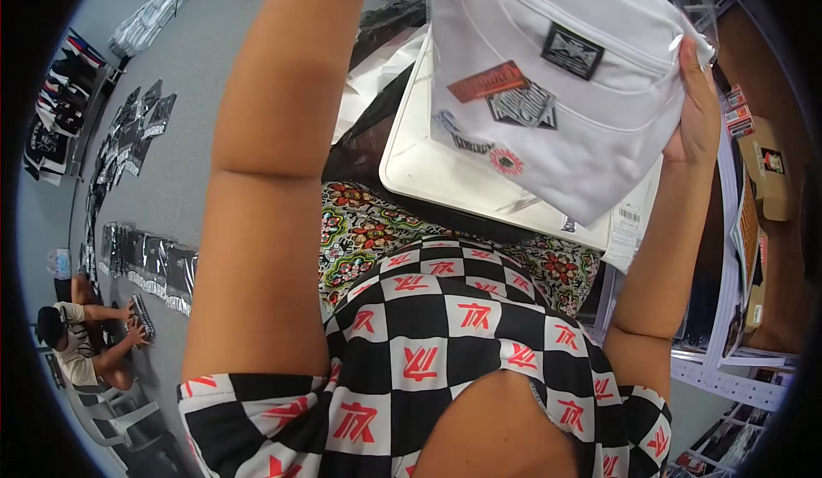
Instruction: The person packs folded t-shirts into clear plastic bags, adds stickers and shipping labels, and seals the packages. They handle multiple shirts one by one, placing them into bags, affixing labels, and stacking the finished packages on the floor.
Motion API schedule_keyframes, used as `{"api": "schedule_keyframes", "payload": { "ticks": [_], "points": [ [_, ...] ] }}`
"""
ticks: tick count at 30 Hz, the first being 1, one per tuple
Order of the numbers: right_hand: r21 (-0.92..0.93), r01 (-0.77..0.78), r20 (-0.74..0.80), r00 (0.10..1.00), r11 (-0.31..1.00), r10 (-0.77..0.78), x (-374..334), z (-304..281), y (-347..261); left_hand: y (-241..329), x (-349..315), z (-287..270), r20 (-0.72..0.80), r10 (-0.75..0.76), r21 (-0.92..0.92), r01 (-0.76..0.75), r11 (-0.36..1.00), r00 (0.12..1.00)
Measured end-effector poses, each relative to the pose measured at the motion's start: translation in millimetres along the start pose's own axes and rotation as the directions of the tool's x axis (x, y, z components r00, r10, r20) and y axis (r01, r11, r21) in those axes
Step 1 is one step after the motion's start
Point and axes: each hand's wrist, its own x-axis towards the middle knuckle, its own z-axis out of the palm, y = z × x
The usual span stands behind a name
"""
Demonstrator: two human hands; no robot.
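Note:
A folded white T-shirt (599,127) in a clear plastic bag is held up at the top right, tilted, with a dark woven label at its neck and several printed patches. My right hand (695,114) grips its right edge, the thumb lying over the front and the other fingers mostly hidden behind. My left arm reaches up past the upper edge, so the left hand is out of sight. Below the shirt is a white marbled tabletop (428,165). A white label sheet (629,225) with a barcode lies by its right corner.
Dark and clear plastic packaging (372,118) lies left of the tabletop. A white metal shelf (728,281) and a brown cardboard box (768,170) stand at the right. Across the floor at left are packed dark garments (154,259), a clothes rack (77,118) and a seated person (90,337).

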Motion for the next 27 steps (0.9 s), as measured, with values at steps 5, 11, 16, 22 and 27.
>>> {"api": "schedule_keyframes", "payload": {
  "ticks": [5,11,16,22,27],
  "points": [
    [-0.009,0.01,-0.067,0.998,1.0,-0.011,28.5,-25.4,6.3,-45.6,-77.1,12.3,0.706,-0.24,-0.537,0.724,0.433,0.666],
    [-0.307,0.276,-0.047,0.951,0.911,-0.304,48.5,-25.9,27.3,-38.6,-85.9,-1.8,0.364,-0.382,-0.326,0.5,0.802,0.85],
    [-0.915,0.163,0.166,0.986,0.369,-0.024,-43.9,-60.1,78.6,-19.1,-195.7,-36.3,0.536,-0.397,0.097,0.414,0.905,0.745],
    [-0.939,0.28,0.278,0.96,0.199,-0.037,-138.1,-54.3,122.8,-24.9,-300.5,-56.8,0.666,-0.068,0.17,-0.062,0.984,0.743],
    [-0.914,0.341,0.342,0.939,0.22,-0.037,-142.1,-68.1,120.9,-21.7,-301.4,-65.7,0.687,-0.055,0.243,-0.157,0.957,0.724]
  ]
}}
